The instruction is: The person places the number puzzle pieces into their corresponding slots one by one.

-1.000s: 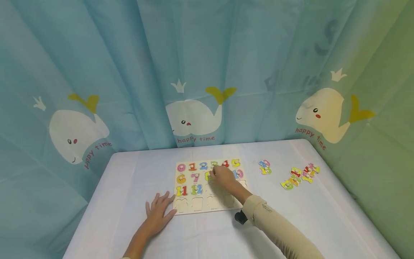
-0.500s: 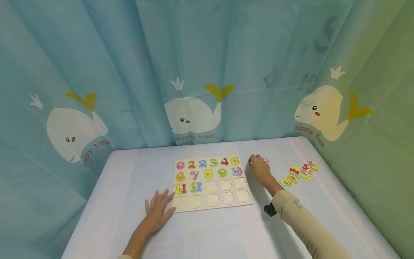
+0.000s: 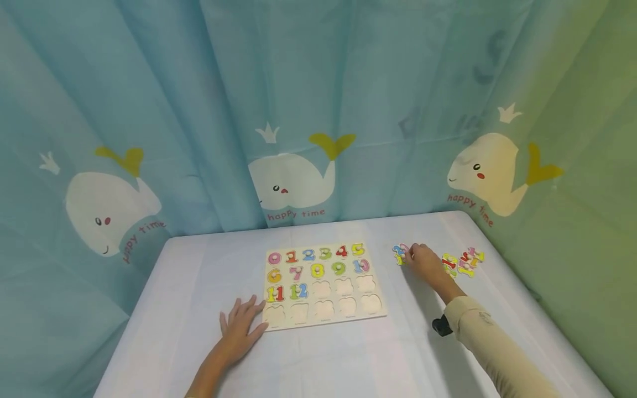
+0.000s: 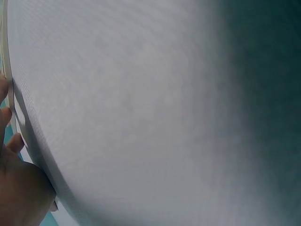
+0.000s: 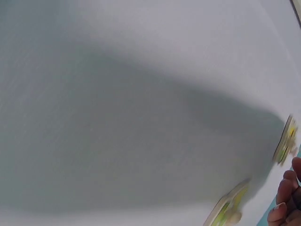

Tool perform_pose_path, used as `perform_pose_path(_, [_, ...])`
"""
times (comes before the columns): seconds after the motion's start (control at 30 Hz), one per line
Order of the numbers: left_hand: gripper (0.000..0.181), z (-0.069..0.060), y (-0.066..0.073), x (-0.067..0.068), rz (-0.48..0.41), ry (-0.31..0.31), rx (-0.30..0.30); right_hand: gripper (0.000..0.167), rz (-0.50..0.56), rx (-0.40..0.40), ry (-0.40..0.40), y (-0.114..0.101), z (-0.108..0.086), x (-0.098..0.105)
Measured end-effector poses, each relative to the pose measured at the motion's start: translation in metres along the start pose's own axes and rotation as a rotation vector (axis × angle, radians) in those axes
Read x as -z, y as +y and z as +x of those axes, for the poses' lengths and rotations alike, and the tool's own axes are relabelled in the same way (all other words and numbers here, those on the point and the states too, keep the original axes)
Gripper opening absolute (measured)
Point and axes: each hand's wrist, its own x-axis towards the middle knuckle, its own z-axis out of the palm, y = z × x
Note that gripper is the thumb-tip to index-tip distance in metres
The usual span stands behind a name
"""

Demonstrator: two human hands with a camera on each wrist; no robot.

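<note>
A wooden number puzzle board [image 3: 298, 319] lies on the table, bearing knobbed number pieces in its upper rows and bare recesses lower down. My left hand [image 3: 240, 327] rests spread at its left edge, fingertips touching it; a few of those fingers [image 4: 8, 148] show in the left wrist view. Right of the board, my right hand [image 3: 428, 268] hovers with loosely bent fingers by a small group of pieces, partly covering it. A blue-and-pink 20 piece [image 3: 398, 249] shows there. The right wrist view has two blurred pieces [image 5: 285, 141] near the fingertips, with nothing visible in the fingers.
Further right lies a cluster of loose number pieces [image 3: 466, 268], some overlapping, partly hidden behind the right hand. A white cloth [image 3: 318, 365] covers the table. A blue-green curtain [image 3: 209, 138] with whale prints hangs behind and at the sides.
My right hand has left the board, passed over the nearer loose pieces and shifted right, uncovering the 8 and 9 on the board. The left hand has stayed at the board's edge.
</note>
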Motion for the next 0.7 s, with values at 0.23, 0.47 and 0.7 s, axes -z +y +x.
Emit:
perform_pose_path(0.23, [0.05, -0.004, 0.002, 0.003, 0.003, 0.008, -0.002, 0.022, 0.003, -0.047, -0.042, 0.014, -0.008, 0.005])
perform_pose_path(0.47, [0.05, -0.003, 0.002, 0.003, 0.007, 0.008, -0.001, 0.024, 0.015, -0.068, -0.025, 0.032, -0.016, 0.011])
perform_pose_path(0.7, [0.05, -0.001, 0.003, 0.002, 0.001, 0.007, 0.0, 0.018, -0.005, -0.033, 0.087, 0.056, -0.026, 0.03])
